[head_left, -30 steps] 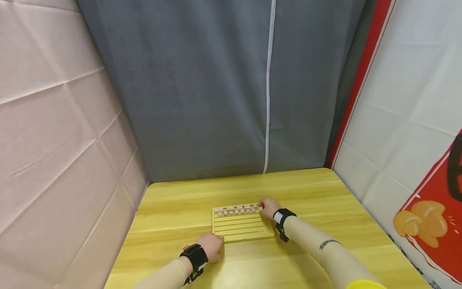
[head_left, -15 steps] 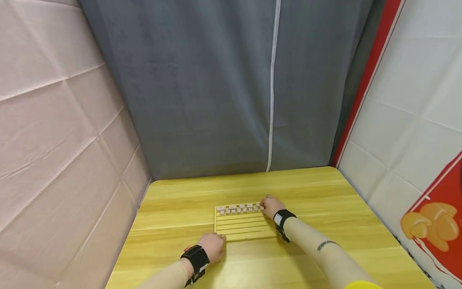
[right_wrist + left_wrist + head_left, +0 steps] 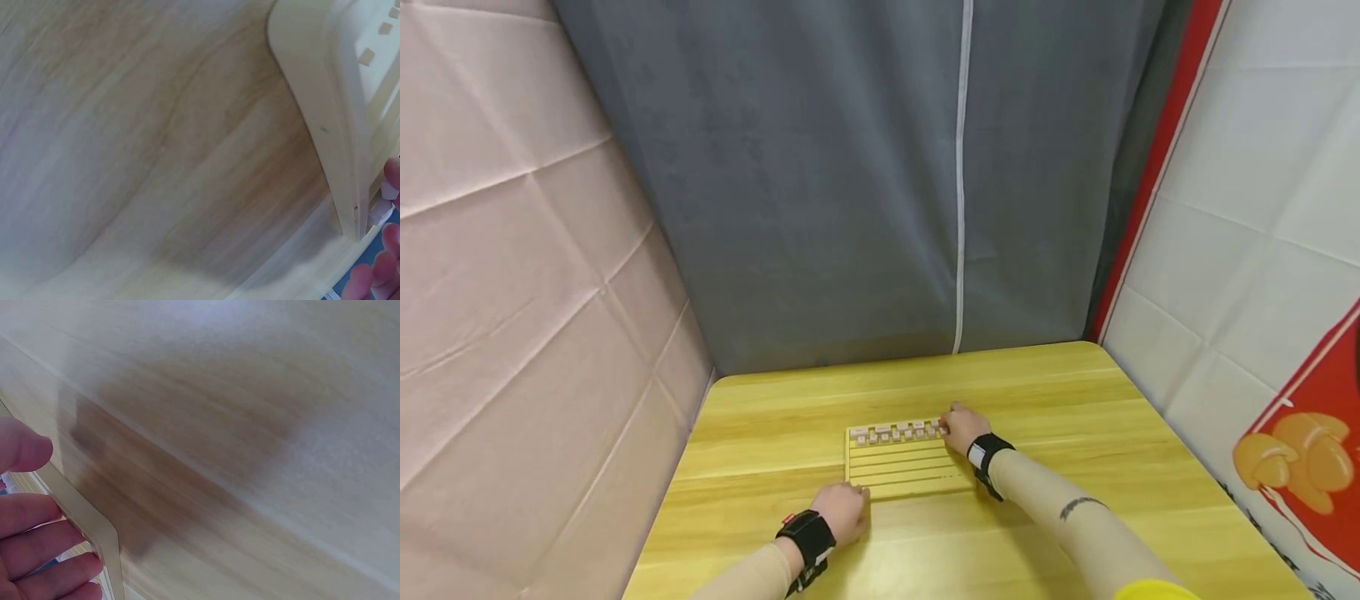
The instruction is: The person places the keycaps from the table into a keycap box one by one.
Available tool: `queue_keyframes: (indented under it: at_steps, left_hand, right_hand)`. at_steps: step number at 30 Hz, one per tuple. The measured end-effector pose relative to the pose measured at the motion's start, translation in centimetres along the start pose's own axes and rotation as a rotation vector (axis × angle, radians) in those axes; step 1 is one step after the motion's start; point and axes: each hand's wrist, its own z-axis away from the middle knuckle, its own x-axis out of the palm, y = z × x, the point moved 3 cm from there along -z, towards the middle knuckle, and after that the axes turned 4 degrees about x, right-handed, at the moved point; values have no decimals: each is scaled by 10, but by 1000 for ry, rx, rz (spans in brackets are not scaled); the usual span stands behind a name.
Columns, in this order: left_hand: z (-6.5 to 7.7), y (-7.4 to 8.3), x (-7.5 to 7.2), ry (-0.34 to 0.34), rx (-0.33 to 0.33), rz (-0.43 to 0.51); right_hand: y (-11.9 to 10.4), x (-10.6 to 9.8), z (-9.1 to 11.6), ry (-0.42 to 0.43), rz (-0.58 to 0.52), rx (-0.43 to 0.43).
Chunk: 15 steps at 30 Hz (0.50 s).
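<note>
A pale yellow slotted board (image 3: pixel 910 478) lies on the table, small light tiles (image 3: pixel 895 433) set in rows along its far end. At the board's near left corner is my left hand (image 3: pixel 841 512). In the left wrist view its thumb and fingers (image 3: pixel 44 550) hold the board's edge. My right hand (image 3: pixel 966 429) is at the far right end of the tile rows. The right wrist view catches only its fingertips (image 3: pixel 390 237), with a whitish tile (image 3: pixel 390 190) between them beside the board's raised rim (image 3: pixel 319 119).
The board rests on a wood-grained yellow table (image 3: pixel 760 450). A grey curtain (image 3: pixel 820 208) hangs behind the table. A pinkish wall covering (image 3: pixel 535 333) stands on the left, and a white one (image 3: pixel 1247 208) with a red print on the right.
Both hands stay at the board with almost no movement. The whole head view has shifted slightly. The tile rows look about the same.
</note>
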Motion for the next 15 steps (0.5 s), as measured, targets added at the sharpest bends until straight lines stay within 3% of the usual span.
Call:
queue_keyframes:
  at_steps: [6, 11, 15]
  left_hand:
    - [-2, -3, -7, 1, 18, 64]
    - [0, -22, -14, 41, 0, 242]
    - [2, -41, -9, 17, -66, 391]
  right_hand:
    - [6, -1, 3, -28, -54, 47]
    - [-4, -10, -2, -45, -112, 65]
    - [-15, -9, -1, -44, -167, 47]
